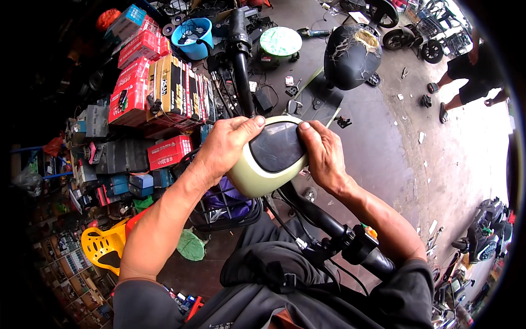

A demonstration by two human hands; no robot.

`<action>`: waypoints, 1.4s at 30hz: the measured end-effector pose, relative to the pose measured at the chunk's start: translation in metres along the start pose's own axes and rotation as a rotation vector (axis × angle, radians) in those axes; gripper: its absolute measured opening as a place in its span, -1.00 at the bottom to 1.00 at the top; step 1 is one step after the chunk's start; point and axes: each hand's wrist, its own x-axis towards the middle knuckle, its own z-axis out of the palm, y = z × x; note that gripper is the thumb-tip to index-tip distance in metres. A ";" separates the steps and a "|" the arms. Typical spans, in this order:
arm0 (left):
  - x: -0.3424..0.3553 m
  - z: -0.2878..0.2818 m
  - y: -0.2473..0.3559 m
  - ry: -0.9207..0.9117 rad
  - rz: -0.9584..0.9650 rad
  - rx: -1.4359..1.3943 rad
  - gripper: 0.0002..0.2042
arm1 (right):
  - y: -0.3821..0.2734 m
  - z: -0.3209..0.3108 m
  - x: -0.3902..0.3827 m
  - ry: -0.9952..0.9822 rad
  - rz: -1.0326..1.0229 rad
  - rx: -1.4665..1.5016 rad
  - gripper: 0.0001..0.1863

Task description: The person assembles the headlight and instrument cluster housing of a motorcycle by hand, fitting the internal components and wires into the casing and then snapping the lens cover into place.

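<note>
Both my hands hold a pale green, rounded scooter instrument housing (253, 182) with a dark, glossy display panel (278, 147) in its top. My left hand (226, 143) wraps its left side, thumb on the rim of the panel. On the opposite side, my right hand (324, 154) grips it with the thumb pressed at the panel's upper right corner. Black handlebars (315, 213) run beneath the housing, one grip (238, 30) at the far upper left, the other (378, 264) by my right forearm. Cables hang below; the housing's underside and most fingertips are hidden.
A torn black seat (350, 60) stands ahead. Red battery boxes (131, 93), a blue bucket (192, 39) and a round green-topped stool (280, 41) are at the left and far side. A yellow plastic chair (101, 244) sits lower left. Another person (466, 71) stands far right.
</note>
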 end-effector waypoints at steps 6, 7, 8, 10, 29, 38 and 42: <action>0.001 0.000 0.001 0.027 0.012 0.027 -0.68 | 0.005 0.003 0.000 0.021 0.004 -0.013 -0.53; 0.003 0.000 0.000 0.030 0.019 0.051 -0.69 | 0.005 0.004 0.000 0.036 -0.001 0.005 -0.53; 0.005 -0.001 0.000 0.033 0.026 0.075 -0.69 | 0.005 0.004 0.001 0.050 -0.007 0.024 -0.53; 0.007 -0.003 0.000 0.032 0.018 0.066 -0.69 | 0.006 0.008 0.001 0.060 -0.003 0.046 -0.53; 0.013 -0.002 0.000 0.016 0.022 -0.001 -0.75 | 0.013 0.015 0.003 0.126 0.049 0.163 -0.52; 0.015 -0.004 -0.002 0.016 0.023 0.010 -0.74 | 0.013 0.014 0.007 0.101 0.133 0.161 -0.54; 0.016 0.000 -0.003 0.048 0.064 -0.043 -0.72 | 0.028 0.020 0.006 0.138 -0.056 0.196 -0.61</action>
